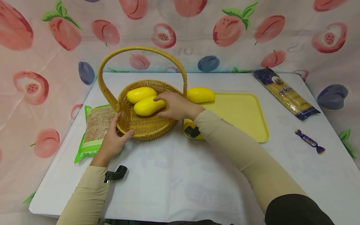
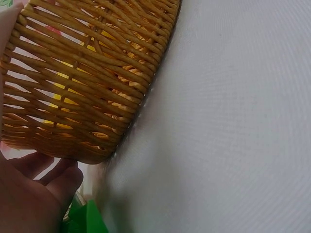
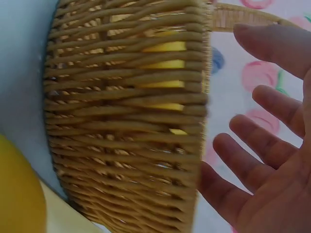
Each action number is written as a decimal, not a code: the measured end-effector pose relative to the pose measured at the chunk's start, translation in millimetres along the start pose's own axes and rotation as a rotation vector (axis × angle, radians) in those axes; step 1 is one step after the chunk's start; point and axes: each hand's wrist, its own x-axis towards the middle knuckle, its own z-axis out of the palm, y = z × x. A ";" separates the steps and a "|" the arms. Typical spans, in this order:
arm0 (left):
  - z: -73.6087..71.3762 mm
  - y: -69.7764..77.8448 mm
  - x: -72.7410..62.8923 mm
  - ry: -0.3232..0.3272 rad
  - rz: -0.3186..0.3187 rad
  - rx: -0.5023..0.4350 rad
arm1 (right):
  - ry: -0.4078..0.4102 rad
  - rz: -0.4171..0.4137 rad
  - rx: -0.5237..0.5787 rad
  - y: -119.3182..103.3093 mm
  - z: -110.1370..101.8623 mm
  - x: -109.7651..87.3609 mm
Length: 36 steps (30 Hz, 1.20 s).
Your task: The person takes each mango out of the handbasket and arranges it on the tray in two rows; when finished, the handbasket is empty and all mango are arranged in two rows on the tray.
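Two yellow mangoes, a rear one and a front one, lie side by side in a wicker basket with a tall arched handle. My left hand grips the basket's front-left edge, its thumb apart from the fingers. Over the basket's right side reaches my right hand, its fingertips at the front mango. The right wrist view shows those fingers spread, with nothing held between them. A third mango lies at the back-left of a yellow tray. Another yellow shape is partly hidden below my right wrist.
A green-edged bag with brown contents lies left of the basket, partly behind my left hand. To the tray's right are a blue-and-gold pasta packet and a purple-wrapped candy. A fruit-print cloth hangs behind the white table.
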 end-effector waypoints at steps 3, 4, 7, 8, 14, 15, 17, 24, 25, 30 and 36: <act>0.1 0.5 0.2 -0.003 -0.001 -0.003 | -0.019 0.023 0.002 0.3 4.9 6.6; 0.1 0.7 0.2 -0.003 0.000 -0.004 | -0.020 0.032 0.007 0.5 6.4 8.4; 0.0 1.4 -0.1 -0.001 0.002 -0.004 | -0.005 0.058 0.021 1.8 11.2 13.4; 0.0 1.8 -0.3 0.000 0.002 -0.002 | 0.001 0.063 0.024 2.8 12.9 15.4; 0.2 3.6 -1.0 0.001 0.000 0.004 | 0.023 0.081 0.021 7.9 22.2 24.6; 0.1 3.5 -1.1 0.002 0.001 0.004 | 0.025 0.085 0.015 7.8 23.2 25.5; 0.1 3.2 -1.3 0.006 0.004 0.005 | 0.021 0.097 0.009 7.3 25.2 27.4; 0.6 1.7 -0.8 0.010 -0.001 0.008 | -0.048 0.158 -0.060 3.4 30.6 32.2; 0.6 1.7 -0.7 0.009 -0.001 0.007 | -0.057 0.169 -0.076 3.2 31.0 32.7; 0.6 1.5 -0.8 0.010 -0.001 0.005 | -0.097 0.200 -0.131 1.8 32.6 35.6; 1.4 1.2 -1.5 0.022 0.002 0.016 | -0.109 0.199 -0.137 2.1 34.8 37.3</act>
